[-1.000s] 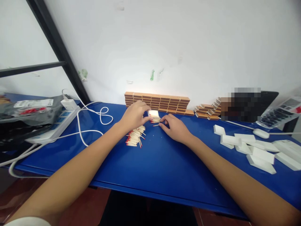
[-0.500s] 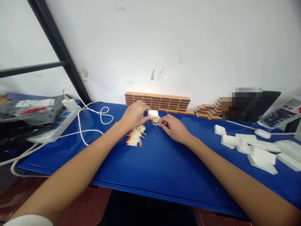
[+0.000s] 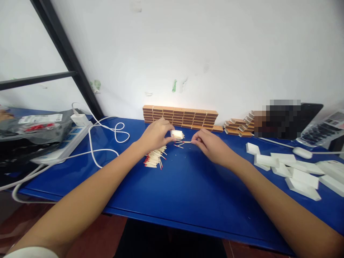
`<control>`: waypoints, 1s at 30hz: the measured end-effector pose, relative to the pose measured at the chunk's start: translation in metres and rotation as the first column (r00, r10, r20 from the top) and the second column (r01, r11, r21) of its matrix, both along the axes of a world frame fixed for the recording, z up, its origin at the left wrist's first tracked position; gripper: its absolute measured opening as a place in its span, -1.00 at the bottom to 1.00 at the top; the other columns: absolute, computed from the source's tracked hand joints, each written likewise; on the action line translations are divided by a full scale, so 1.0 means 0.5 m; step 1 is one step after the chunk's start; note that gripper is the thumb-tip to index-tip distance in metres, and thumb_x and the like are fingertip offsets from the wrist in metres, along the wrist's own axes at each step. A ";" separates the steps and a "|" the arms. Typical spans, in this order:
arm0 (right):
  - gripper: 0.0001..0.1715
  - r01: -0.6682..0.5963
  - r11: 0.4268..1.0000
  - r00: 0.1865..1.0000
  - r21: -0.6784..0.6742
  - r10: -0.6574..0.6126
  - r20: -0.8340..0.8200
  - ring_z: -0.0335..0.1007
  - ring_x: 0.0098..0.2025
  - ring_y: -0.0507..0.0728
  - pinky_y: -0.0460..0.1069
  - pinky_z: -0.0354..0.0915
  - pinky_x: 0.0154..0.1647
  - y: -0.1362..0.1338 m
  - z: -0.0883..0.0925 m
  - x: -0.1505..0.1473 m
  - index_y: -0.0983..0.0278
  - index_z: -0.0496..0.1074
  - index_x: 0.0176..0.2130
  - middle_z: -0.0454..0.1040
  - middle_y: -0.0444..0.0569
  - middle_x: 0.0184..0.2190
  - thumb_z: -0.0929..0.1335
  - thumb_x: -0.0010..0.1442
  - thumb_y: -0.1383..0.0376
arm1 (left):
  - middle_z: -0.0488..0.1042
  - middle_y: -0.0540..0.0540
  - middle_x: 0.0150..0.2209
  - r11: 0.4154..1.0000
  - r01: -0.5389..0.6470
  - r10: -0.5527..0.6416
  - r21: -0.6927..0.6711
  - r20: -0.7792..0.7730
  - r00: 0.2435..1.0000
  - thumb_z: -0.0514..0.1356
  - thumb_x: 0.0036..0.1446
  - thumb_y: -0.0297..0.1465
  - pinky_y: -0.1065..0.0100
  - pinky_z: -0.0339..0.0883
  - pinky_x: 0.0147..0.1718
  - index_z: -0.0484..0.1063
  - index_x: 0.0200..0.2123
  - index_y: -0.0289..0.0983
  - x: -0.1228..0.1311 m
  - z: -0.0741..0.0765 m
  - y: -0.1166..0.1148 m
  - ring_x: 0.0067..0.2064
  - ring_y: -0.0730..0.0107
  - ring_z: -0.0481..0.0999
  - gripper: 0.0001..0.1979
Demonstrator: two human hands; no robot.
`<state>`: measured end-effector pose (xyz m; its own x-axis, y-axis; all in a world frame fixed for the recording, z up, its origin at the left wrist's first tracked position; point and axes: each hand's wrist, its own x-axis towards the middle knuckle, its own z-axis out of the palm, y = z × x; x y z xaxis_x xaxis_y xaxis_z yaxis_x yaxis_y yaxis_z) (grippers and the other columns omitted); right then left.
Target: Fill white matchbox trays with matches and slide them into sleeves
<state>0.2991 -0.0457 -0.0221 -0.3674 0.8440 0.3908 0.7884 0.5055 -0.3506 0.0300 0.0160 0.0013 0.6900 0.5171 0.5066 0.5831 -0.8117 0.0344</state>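
Note:
My left hand (image 3: 156,135) is closed on a small white matchbox tray (image 3: 177,134), held just above the blue table (image 3: 182,186). My right hand (image 3: 211,145) pinches a matchstick (image 3: 186,142) that points toward the tray. A few loose matches (image 3: 178,146) lie below the tray. A pile of red-tipped matches (image 3: 154,157) lies under my left wrist.
A wall of stacked brown matchboxes (image 3: 182,117) lines the back, with a toppled heap (image 3: 239,127) to its right. Several white box sleeves (image 3: 287,170) lie at right, beside a mouse (image 3: 302,152). A power strip (image 3: 68,138), white cables (image 3: 102,143) and bags (image 3: 32,125) sit left.
My left hand lifted and tilted the white tray. My right hand rose from the table and moved right, now pinching a single matchstick.

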 end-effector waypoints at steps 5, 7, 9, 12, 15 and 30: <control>-0.83 0.093 0.992 0.995 0.089 -0.091 -0.030 0.41 -0.20 0.22 0.08 0.27 -0.20 -0.010 0.016 -0.015 0.21 0.41 -0.16 0.45 0.05 -0.21 0.27 0.45 0.23 | 0.58 -0.14 -0.16 0.996 0.061 -0.061 -0.062 0.011 0.998 0.46 0.23 -0.21 0.18 0.38 -0.12 0.57 -0.09 -0.26 0.012 0.002 -0.018 -0.08 0.12 0.51 -0.69; -0.83 0.110 0.989 0.993 0.102 -0.106 -0.043 0.42 -0.20 0.23 0.09 0.29 -0.21 -0.015 0.017 -0.024 0.21 0.42 -0.15 0.45 0.06 -0.19 0.27 0.46 0.23 | 0.58 -0.13 -0.15 0.991 0.104 -0.101 -0.087 0.045 0.994 0.47 0.22 -0.21 0.18 0.39 -0.10 0.57 -0.07 -0.24 0.018 0.001 -0.025 -0.06 0.13 0.51 -0.68; -0.83 0.117 0.988 0.993 0.103 -0.114 -0.042 0.43 -0.20 0.22 0.08 0.29 -0.22 -0.019 0.016 -0.031 0.21 0.42 -0.15 0.46 0.06 -0.17 0.26 0.46 0.23 | 0.59 -0.12 -0.14 0.985 0.142 -0.135 -0.094 0.079 0.988 0.47 0.23 -0.21 0.18 0.40 -0.09 0.57 -0.04 -0.24 0.023 -0.003 -0.030 -0.05 0.14 0.52 -0.67; -0.85 0.129 0.987 0.992 0.096 -0.127 -0.027 0.43 -0.21 0.21 0.08 0.28 -0.22 -0.021 0.011 -0.035 0.21 0.42 -0.15 0.46 0.05 -0.16 0.28 0.45 0.24 | 0.60 -0.12 -0.13 0.980 0.178 -0.169 -0.086 0.103 0.980 0.46 0.24 -0.21 0.18 0.41 -0.06 0.56 -0.03 -0.25 0.030 -0.009 -0.035 -0.05 0.15 0.53 -0.66; -0.89 0.120 0.989 0.993 0.090 -0.120 -0.004 0.43 -0.21 0.20 0.07 0.26 -0.23 -0.022 0.008 -0.035 0.21 0.43 -0.15 0.46 0.04 -0.17 0.30 0.43 0.27 | 0.61 -0.13 -0.11 0.981 0.184 -0.176 -0.068 0.105 0.979 0.46 0.24 -0.19 0.17 0.41 -0.05 0.55 -0.03 -0.27 0.033 -0.011 -0.038 -0.05 0.15 0.53 -0.65; -0.87 -0.064 0.996 0.996 -0.064 0.060 -0.066 0.40 -0.23 0.15 0.06 0.34 -0.17 0.006 -0.038 -0.053 0.20 0.51 -0.12 0.43 -0.01 -0.18 0.39 0.38 0.20 | 0.59 -0.15 -0.14 0.999 -0.030 0.029 0.022 0.062 0.998 0.44 0.25 -0.26 0.13 0.34 -0.04 0.54 -0.08 -0.28 0.002 -0.003 0.000 -0.06 0.09 0.50 -0.72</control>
